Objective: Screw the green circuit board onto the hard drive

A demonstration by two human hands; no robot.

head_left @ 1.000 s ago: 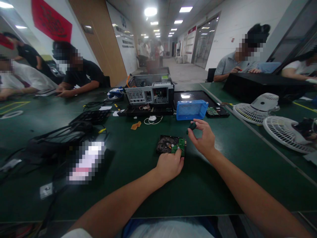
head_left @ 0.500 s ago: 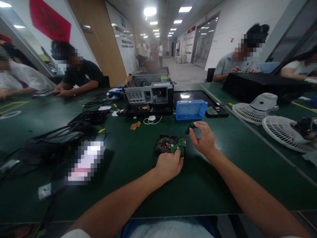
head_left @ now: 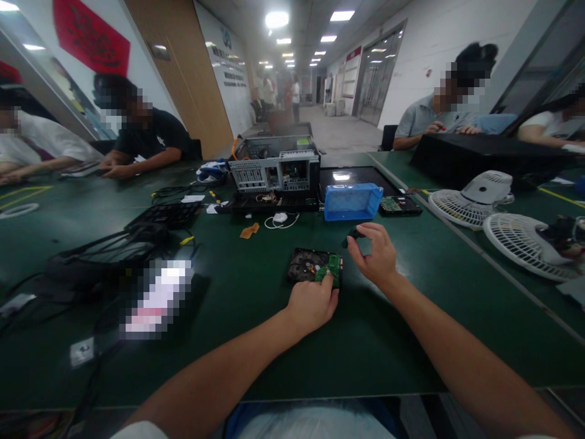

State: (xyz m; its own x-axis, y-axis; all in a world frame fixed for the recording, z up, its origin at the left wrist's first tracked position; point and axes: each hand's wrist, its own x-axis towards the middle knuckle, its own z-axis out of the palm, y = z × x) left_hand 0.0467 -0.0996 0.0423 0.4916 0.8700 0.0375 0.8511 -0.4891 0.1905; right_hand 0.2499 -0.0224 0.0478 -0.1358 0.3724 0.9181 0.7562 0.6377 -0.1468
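A black hard drive with a green circuit board on its right side lies on the green table in front of me. My left hand grips its near right corner, with a fingertip pressed on the board. Just right of the drive and raised above the table, my right hand pinches a small dark piece between thumb and fingers. The piece points away to the left and does not touch the drive; its exact kind cannot be made out.
Beyond the drive stand an opened computer case and a blue plastic bin. Another bare drive lies beside the bin. White fan parts are at right, black cables at left. Several people sit around the table.
My right hand and the dark piece in it have shifted only very slightly. The left hand and the hard drive stay in place.
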